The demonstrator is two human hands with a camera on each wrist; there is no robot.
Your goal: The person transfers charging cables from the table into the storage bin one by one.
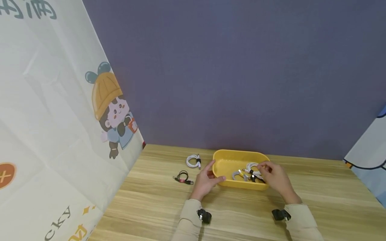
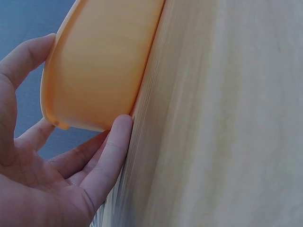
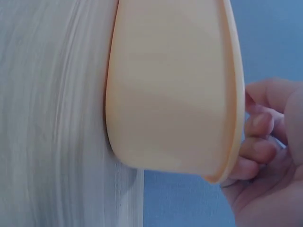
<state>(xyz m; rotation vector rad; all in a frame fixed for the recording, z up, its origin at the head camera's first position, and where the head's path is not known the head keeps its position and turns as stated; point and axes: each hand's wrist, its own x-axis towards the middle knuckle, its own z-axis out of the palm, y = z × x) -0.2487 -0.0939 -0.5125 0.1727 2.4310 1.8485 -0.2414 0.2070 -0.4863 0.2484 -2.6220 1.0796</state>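
A yellow plastic bin (image 1: pixel 229 183) stands on the wooden table, with several bundled cables at its right half. My left hand (image 1: pixel 205 183) holds the bin's left end, thumb on the near rim and fingers spread against the end wall. In the left wrist view those fingers (image 2: pixel 110 151) touch the wall low down. Over the bin's right end, my right hand (image 1: pixel 275 177) has curled fingers at a coiled white cable (image 1: pixel 251 166) and pinches its edge; the fingertips are partly hidden. Beside it in the bin lie a grey cable (image 1: pixel 236 174) and a black cable (image 1: pixel 258 180).
Left of the bin, a coiled white cable with a black tie (image 1: pixel 193 161) and a coiled black cable with a red tag (image 1: pixel 183 177) lie on the table (image 1: pixel 150 201). A dark blue-grey panel (image 1: pixel 241 73) rises behind, and a printed white sheet (image 1: pixel 54 110) hangs at left.
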